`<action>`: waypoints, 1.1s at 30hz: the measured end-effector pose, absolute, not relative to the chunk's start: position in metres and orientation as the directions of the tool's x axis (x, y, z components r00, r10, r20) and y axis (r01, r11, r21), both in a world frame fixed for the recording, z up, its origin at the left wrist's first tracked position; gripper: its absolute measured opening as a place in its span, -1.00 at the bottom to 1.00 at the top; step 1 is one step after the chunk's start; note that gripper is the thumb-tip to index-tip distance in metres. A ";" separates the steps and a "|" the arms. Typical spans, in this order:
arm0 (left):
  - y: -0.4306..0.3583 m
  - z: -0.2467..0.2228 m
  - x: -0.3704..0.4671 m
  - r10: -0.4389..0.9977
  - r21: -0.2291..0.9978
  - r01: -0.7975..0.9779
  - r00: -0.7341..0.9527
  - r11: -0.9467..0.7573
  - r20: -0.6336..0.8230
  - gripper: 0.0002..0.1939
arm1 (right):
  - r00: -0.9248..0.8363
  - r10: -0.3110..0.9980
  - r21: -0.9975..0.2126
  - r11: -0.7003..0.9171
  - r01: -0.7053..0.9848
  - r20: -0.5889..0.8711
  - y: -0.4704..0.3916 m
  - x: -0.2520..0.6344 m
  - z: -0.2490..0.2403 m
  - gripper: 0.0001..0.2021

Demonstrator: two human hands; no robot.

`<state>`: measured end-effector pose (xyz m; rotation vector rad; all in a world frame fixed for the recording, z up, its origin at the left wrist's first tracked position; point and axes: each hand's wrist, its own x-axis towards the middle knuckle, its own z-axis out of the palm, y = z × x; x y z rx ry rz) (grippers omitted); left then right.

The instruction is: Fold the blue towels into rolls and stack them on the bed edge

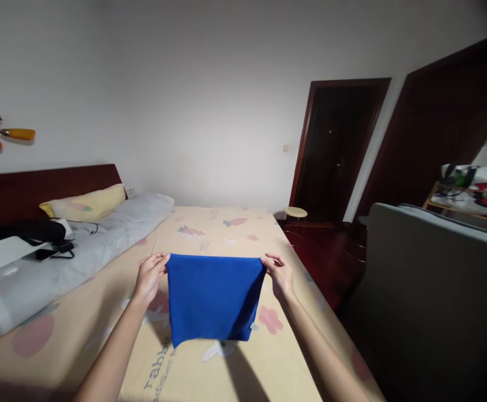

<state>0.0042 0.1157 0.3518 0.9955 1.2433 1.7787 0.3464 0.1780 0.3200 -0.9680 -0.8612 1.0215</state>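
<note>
A blue cloth hangs stretched out between my two hands over the bed. My left hand pinches its upper left corner between thumb and fingers. The upper right corner is pinched by my right hand. Its top edge is taut and nearly level, while the lower edge hangs loose, with the lower left corner dipping. A small white tag sticks out near the lower right corner. Below lies the cream bedsheet, printed with rabbits, flowers and lettering.
A grey quilt lies along the left side, with a black bag, white paper and a phone on it. Behind is a yellow pillow. A stool stands beyond the bed's right edge; a grey panel rises at right.
</note>
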 end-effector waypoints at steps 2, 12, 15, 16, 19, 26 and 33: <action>0.118 0.351 0.005 0.885 0.957 -0.120 -0.425 -0.265 0.192 -0.44 | 0.326 0.930 -0.946 0.245 -0.213 0.168 0.176 0.350 0.319 -0.49; 0.128 0.348 0.010 0.884 0.973 -0.015 -0.420 -0.232 0.204 -0.44 | 0.321 0.913 -0.963 0.270 -0.014 0.251 0.179 0.367 0.322 -0.58; 0.132 0.346 0.010 0.892 0.976 0.001 -0.407 -0.216 0.198 -0.44 | 0.292 0.925 -0.959 0.275 -0.071 0.243 0.184 0.369 0.321 -0.54; 0.133 0.346 0.009 0.894 0.977 0.005 -0.404 -0.211 0.195 -0.44 | 0.277 0.930 -0.957 0.275 -0.088 0.241 0.186 0.369 0.321 -0.51; 0.136 0.344 0.007 0.899 0.979 0.019 -0.393 -0.201 0.192 -0.44 | 0.215 0.944 -0.956 0.275 -0.105 0.249 0.188 0.369 0.322 -0.48; 0.132 0.349 -0.001 0.929 0.975 0.077 -0.295 -0.211 0.224 -0.43 | 0.136 0.930 -0.940 0.337 0.050 0.341 0.187 0.375 0.336 -0.50; 0.133 0.359 -0.011 0.917 0.951 0.215 -0.283 -0.224 0.280 -0.57 | 0.060 0.876 -0.843 0.438 0.313 0.478 0.188 0.389 0.360 -0.69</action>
